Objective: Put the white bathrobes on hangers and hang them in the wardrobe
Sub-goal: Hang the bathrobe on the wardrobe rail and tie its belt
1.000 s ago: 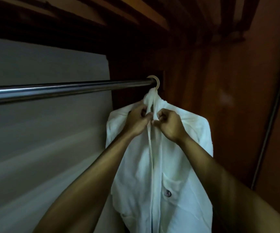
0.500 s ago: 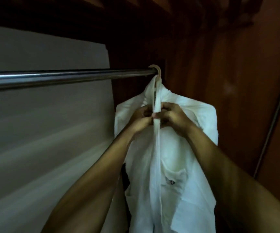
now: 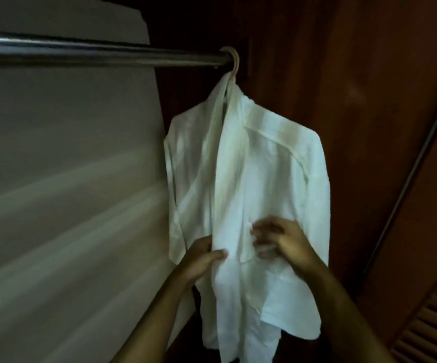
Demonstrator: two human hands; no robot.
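From the head camera, a white bathrobe hangs inside the wardrobe on a pale hanger whose hook curls over the far end of a metal rail. The rail runs from nine o'clock toward the twelve o'clock part of the view, and the hook sits right at its end, close to the dark wooden side wall. The robe falls from there down to about six o'clock, its collar bunched up around the neck of the hanger and its front panels overlapping.

The left hand, at about seven o'clock of the robe, pinches the edge of the front panel: the thumb lies on top of the cloth and the fingers are tucked behind it. The right hand, just at its three o'clock, is blurred; its fingers look spread and loosely bent in front of the chest pocket area, and I cannot tell whether they hold any cloth or only brush it. Both bare forearms come up from the bottom edge.

At nine o'clock a pale back panel fills the left half. At four o'clock a slatted door stands, with a thin metal track running diagonally above it.
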